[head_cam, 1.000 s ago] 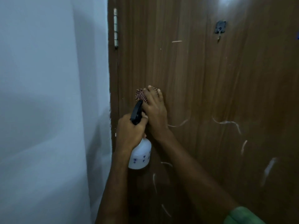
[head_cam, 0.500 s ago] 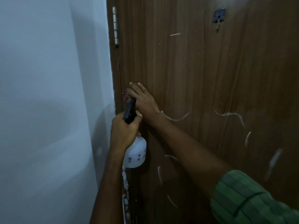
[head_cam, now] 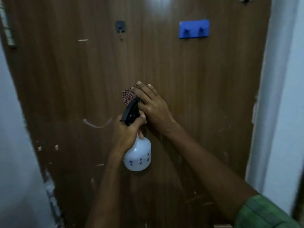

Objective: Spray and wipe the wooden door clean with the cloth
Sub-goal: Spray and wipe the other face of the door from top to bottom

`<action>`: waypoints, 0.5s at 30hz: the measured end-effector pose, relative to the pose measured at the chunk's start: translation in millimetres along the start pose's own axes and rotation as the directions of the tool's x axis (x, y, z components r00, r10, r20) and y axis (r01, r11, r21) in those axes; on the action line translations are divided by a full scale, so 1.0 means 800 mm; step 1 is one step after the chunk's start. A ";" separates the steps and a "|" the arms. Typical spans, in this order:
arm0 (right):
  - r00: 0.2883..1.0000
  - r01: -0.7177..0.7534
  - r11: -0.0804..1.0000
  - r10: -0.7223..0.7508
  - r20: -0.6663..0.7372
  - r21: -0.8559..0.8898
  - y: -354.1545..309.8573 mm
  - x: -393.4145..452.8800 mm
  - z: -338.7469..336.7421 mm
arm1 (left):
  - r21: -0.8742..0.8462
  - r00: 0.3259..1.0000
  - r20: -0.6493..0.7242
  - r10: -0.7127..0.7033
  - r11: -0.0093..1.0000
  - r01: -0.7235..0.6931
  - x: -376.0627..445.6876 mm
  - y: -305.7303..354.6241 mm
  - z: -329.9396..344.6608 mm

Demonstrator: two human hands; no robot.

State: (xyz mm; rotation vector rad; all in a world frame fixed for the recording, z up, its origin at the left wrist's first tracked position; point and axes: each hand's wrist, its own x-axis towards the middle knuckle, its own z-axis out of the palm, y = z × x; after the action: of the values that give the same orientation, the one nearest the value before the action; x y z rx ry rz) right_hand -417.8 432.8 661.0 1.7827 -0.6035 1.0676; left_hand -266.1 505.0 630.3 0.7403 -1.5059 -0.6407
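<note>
The right hand (head_cam: 153,106) presses with flat fingers the red checked cloth (head_cam: 127,95) on the middle of the brown wooden door (head_cam: 197,96), while the left hand (head_cam: 127,134) grips the white plastic spray bottle (head_cam: 138,155) just below it.

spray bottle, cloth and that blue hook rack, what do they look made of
Spray bottle: translucent white plastic by its milky look, small blue prints, with a black, probably plastic trigger head. Cloth: soft woven fabric in a red-and-white check, crumpled under the right hand. Blue hook rack: likely moulded plastic, uniform matte colour.
</note>
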 end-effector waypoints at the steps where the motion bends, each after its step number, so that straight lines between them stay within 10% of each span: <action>1: 1.000 -0.024 1.000 0.024 -0.011 -0.012 0.019 -0.014 -0.022 | -0.036 1.000 0.024 0.003 0.999 -0.002 0.000 0.003 0.028; 15: 0.855 -0.509 0.846 0.476 -0.205 -0.158 0.216 -0.172 -0.232 | -0.179 0.952 0.306 -0.006 0.982 0.063 -0.022 0.018 0.292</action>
State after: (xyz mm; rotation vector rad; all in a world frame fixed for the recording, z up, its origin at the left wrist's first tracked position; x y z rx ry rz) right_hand -693.8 517.1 656.0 1.3704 -1.0735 1.4202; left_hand -499.5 519.5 614.3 0.5409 -1.6874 -0.9433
